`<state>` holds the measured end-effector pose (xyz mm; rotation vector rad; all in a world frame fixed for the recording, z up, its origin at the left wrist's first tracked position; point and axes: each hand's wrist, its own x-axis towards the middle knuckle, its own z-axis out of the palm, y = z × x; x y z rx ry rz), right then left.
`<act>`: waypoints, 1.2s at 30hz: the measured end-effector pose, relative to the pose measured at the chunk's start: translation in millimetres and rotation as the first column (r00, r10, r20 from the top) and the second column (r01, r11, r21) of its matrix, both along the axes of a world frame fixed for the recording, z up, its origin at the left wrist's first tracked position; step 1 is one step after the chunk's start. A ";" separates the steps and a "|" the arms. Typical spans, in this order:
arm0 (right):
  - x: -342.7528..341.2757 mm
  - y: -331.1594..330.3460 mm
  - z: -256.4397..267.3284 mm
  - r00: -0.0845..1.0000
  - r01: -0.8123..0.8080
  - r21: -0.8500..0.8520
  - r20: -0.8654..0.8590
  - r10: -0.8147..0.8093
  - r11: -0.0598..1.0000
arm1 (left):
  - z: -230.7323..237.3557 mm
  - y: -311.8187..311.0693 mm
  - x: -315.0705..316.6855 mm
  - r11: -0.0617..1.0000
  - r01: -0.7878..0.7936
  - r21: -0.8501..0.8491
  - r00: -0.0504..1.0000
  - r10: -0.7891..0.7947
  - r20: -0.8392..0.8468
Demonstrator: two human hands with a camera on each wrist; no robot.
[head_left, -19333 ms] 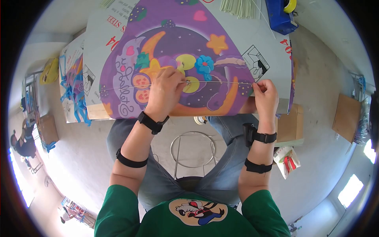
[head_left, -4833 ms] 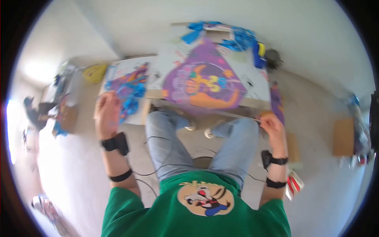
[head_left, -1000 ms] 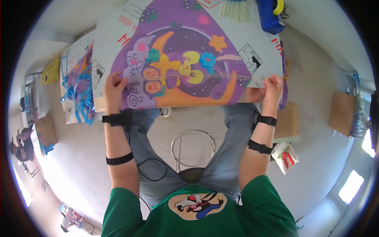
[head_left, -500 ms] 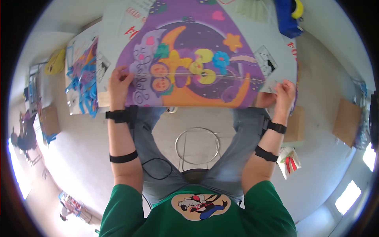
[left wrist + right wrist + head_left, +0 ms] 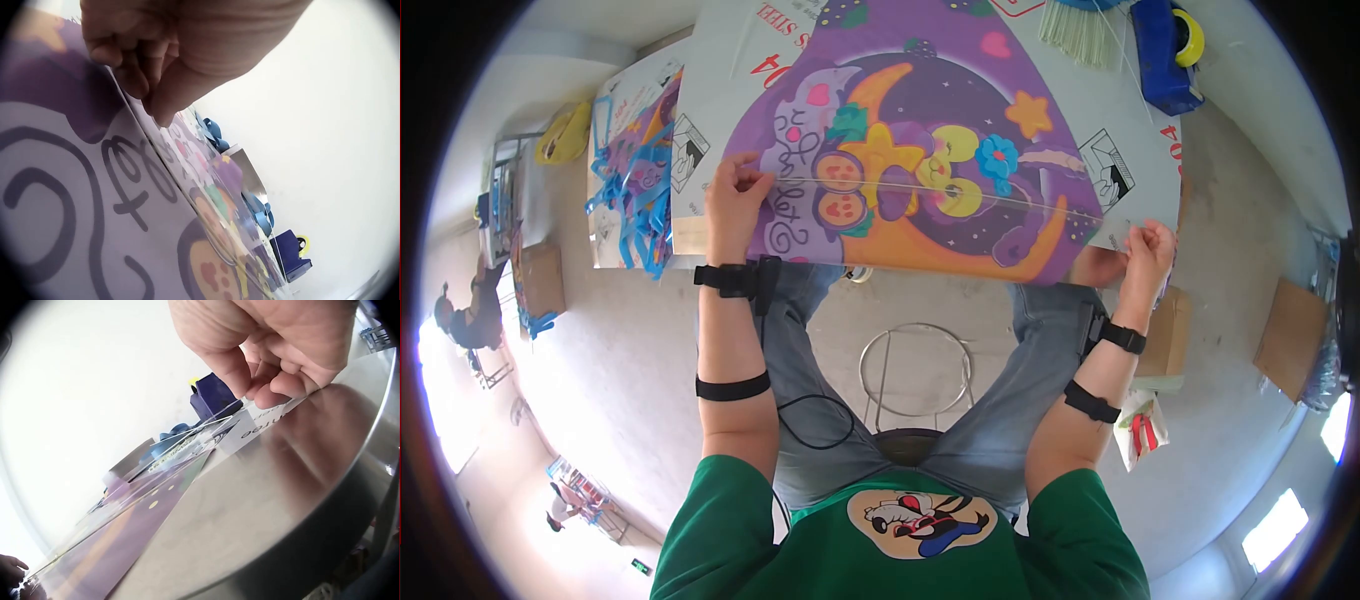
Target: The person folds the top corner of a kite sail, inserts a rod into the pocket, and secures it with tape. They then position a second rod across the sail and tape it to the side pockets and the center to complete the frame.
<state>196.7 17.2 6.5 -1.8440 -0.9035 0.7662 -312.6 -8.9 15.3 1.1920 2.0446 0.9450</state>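
Note:
A purple printed sheet [image 5: 940, 90] with a moon, stars and a cartoon figure lies on the table, its lower edge along the table's front. Across its lower part runs a thin pale rod [image 5: 1000, 199]. My left hand [image 5: 735, 205] pinches the rod's left end between thumb and fingers, over the sheet's left side. Beyond the sheet's right corner, my right hand [image 5: 1148, 265] pinches a thin pale end, fingers curled. The right wrist view shows this hand [image 5: 275, 350] just above the shiny tabletop [image 5: 250, 494].
At the back right stand a blue tape dispenser [image 5: 1162, 75] with a yellow roll and a bundle of pale sticks [image 5: 1080, 32]. Blue ribbons [image 5: 640, 215] and printed pieces lie on the left. A stool's metal ring [image 5: 915, 325] shows below; cardboard boxes stand on the floor.
Earlier my left hand was over the sheet's middle, then both hands were off the table's front. Now they hold the rod across the sheet. Over the last second mainly the head view has shifted.

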 end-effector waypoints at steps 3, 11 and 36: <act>3.4 1.3 -3.6 1.000 -0.003 0.022 -0.011 0.003 1.000 | -2.3 -0.4 -1.6 1.000 -0.008 -0.010 1.000 0.008 0.013; 6.7 2.1 -9.8 1.000 -0.001 -0.003 0.025 0.001 1.000 | -2.3 0.6 -1.1 1.000 -0.015 -0.022 1.000 0.015 0.011; 7.3 2.4 -12.3 0.994 -0.036 -0.008 0.099 0.036 0.999 | -5.6 0.3 -0.6 1.000 0.000 -0.017 0.997 -0.002 -0.071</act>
